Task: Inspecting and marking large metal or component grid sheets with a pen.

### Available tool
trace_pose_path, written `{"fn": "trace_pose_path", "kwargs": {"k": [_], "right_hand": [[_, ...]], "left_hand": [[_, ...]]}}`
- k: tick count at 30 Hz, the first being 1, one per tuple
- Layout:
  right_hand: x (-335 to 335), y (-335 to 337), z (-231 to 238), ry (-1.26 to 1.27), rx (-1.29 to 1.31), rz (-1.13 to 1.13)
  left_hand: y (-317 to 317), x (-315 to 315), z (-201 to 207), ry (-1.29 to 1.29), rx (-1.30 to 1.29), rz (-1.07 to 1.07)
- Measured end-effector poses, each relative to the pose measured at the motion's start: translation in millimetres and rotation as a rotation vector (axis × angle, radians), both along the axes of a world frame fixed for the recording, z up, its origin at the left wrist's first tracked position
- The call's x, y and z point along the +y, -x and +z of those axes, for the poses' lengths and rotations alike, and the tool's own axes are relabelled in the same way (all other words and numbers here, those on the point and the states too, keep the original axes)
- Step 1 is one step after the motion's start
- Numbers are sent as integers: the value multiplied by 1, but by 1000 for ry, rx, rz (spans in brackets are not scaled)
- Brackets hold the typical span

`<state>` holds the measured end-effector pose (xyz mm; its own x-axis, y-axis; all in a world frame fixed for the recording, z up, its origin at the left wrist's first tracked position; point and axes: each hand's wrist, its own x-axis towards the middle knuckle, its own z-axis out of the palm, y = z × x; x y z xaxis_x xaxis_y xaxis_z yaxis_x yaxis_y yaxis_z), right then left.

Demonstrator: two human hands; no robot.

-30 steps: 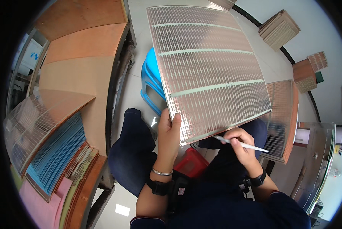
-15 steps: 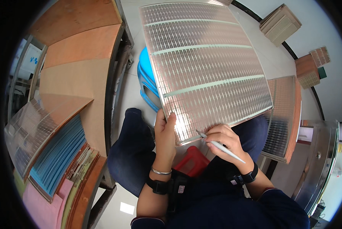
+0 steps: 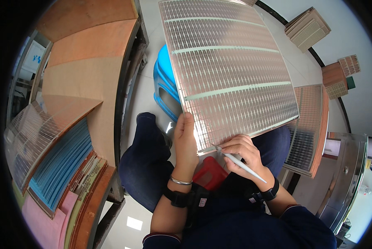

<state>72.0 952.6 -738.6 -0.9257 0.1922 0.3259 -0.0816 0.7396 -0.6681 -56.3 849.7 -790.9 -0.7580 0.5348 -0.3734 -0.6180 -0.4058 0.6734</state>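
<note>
A large, thin copper-coloured circuit board panel (image 3: 235,66), patterned with fine grids and pale green cross strips, slants away from me over my lap. My left hand (image 3: 186,135) grips its near left edge, thumb on top and the other fingers hidden beneath. In my right hand (image 3: 244,152), a pale grey pen-shaped craft knife (image 3: 245,167) is pinched between thumb and fingers. Its dark, narrow tip meets the panel close to the near edge, right of my left hand. The right fingers also rest against the panel's near edge.
Under the panel's left side stands a blue plastic stool (image 3: 164,79); a red stool (image 3: 211,174) sits between my legs. Left, a wooden rack (image 3: 76,79) holds blue sheets (image 3: 63,166) and pink sheets (image 3: 43,220). Right are stacked panels (image 3: 308,133) and a metal cabinet (image 3: 343,178).
The panel and my left hand have shifted slightly right in the picture, the hand also a little upward. The knife tip is lower, nearer the panel's near edge. Both grips remain.
</note>
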Motion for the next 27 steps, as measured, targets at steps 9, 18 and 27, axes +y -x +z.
{"fn": "trace_pose_path", "kwargs": {"k": [9, 18, 27], "right_hand": [[-7, 0, 0, -39, -15, 7], [-11, 0, -5, -72, 29, -29], [-13, -1, -6, -71, 51, -40]], "left_hand": [[0, -1, 4, -13, -26, -28], [0, 2, 4, 10, -5, 5], [-1, 1, 4, 18, -16, 10]]}}
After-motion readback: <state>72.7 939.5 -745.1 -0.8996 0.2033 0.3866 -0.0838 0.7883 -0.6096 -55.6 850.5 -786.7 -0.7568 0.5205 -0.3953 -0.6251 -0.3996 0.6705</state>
